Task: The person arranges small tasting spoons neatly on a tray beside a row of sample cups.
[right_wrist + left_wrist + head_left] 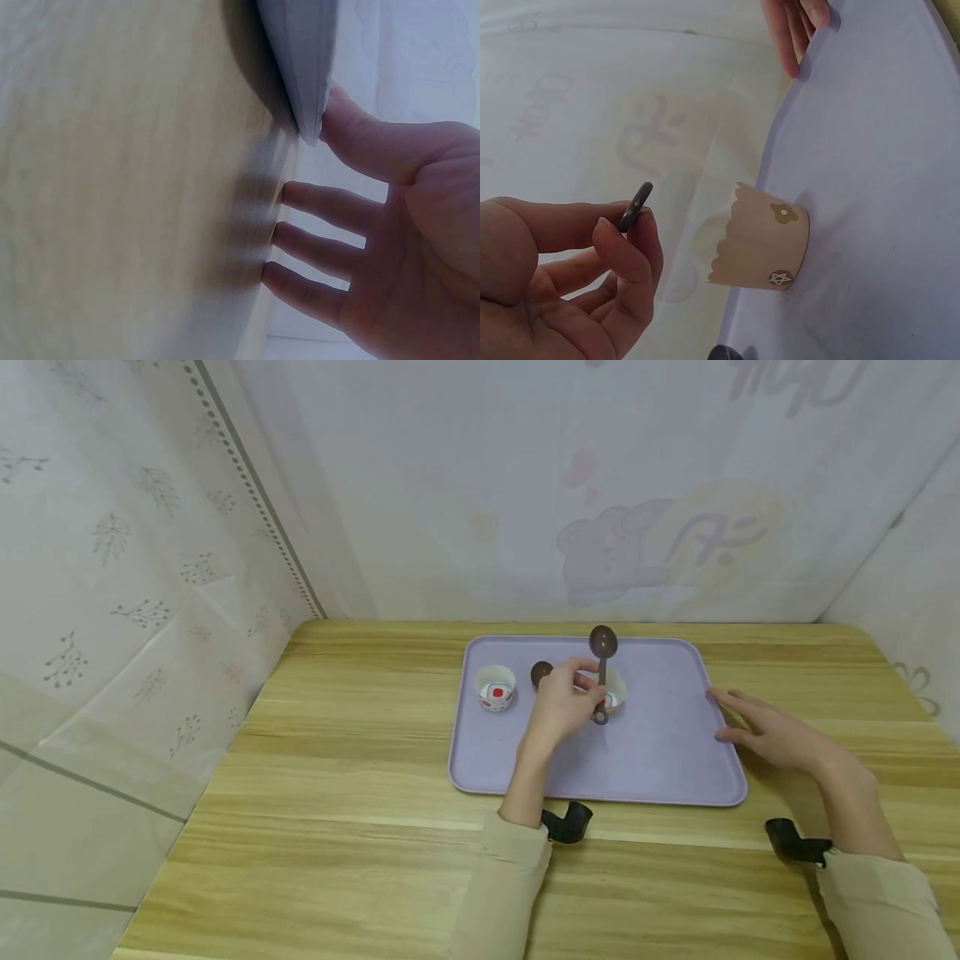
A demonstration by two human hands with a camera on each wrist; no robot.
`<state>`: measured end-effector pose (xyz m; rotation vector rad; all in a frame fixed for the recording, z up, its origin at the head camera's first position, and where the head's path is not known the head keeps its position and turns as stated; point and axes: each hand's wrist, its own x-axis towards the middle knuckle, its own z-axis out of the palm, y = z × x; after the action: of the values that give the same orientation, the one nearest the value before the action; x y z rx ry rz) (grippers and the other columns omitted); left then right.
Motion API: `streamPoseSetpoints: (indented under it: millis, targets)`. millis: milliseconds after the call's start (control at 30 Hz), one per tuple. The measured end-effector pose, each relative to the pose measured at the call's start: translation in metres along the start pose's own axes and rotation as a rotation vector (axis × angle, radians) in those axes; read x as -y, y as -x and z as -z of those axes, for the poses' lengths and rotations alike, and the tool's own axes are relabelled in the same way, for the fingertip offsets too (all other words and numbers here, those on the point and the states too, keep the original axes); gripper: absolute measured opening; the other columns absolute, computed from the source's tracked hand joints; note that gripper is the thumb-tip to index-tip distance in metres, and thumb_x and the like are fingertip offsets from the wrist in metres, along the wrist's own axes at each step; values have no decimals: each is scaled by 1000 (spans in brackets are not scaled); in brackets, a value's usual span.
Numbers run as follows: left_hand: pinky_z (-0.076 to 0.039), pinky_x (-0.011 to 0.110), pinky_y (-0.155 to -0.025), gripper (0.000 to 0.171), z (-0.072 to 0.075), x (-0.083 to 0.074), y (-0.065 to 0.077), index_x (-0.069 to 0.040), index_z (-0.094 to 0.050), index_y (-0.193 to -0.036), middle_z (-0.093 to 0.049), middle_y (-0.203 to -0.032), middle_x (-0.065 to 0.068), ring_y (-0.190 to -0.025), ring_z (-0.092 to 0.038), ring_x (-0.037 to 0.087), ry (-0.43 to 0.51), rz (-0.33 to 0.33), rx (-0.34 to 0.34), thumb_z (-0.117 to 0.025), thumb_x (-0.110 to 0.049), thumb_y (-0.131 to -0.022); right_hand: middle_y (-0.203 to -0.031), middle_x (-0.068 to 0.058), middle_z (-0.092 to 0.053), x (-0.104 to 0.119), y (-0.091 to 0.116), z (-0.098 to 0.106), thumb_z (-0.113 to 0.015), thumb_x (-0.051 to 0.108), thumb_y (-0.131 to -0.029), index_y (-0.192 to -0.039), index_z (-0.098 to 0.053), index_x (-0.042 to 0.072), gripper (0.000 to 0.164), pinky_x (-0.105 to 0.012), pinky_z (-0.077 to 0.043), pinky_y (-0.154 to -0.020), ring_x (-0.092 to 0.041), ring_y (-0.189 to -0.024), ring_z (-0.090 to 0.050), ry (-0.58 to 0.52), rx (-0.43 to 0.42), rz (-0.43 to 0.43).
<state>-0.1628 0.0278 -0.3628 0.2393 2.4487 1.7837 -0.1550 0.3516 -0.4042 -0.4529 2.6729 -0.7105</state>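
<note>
My left hand (562, 700) pinches the handle of a dark brown spoon (603, 643) between thumb and fingers. The spoon's oval bowl points away toward the back, and a round end with a hole shows below the thumb. Behind that hand stands a scalloped paper baking cup (761, 244), partly hidden in the head view. Left of the hand is a dark brown round thing (542, 672), half covered by the fingers. My right hand (783, 733) touches the right rim of a lilac tray (667, 735), thumb at the edge and fingers fairly straight.
A second paper cup (496, 690) with red dots stands on the tray's left part. The tray lies on a wood-grain table (360, 777) near its back edge. Pale patterned cloth (450, 510) hangs behind and at both sides.
</note>
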Motion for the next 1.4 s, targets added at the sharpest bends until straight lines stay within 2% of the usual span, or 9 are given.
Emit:
streamPoseSetpoints:
  millis: [500,1033,1400]
  targets:
    - [-49,19,-53,29,-19,-2,-3,-1,-67,-121,-66,-82,3,-58,-62,8,20,1,10,-71,-2,-93,-154,-45,-11,0,0,0,-56,31,-105,-159,-19,-1,72,-76,-17,-106,-65,-139,-14,-3,2,-3]
    - [-49,19,-52,30,-35,-2,-4,0,-66,-122,-63,-78,0,-55,-59,6,100,10,4,-72,-1,-92,-153,-45,-12,-1,-1,1,-57,30,-105,-158,-21,-1,71,-76,-18,-106,-65,-138,-15,-1,-3,-2]
    - [-51,19,-51,31,-47,-3,-3,0,-67,-121,-64,-78,3,-53,-59,6,83,-11,-14,-73,1,-90,-153,-45,-14,0,-3,0,-58,30,-104,-157,-23,-2,71,-76,-19,-106,-65,-137,-17,13,-10,-5]
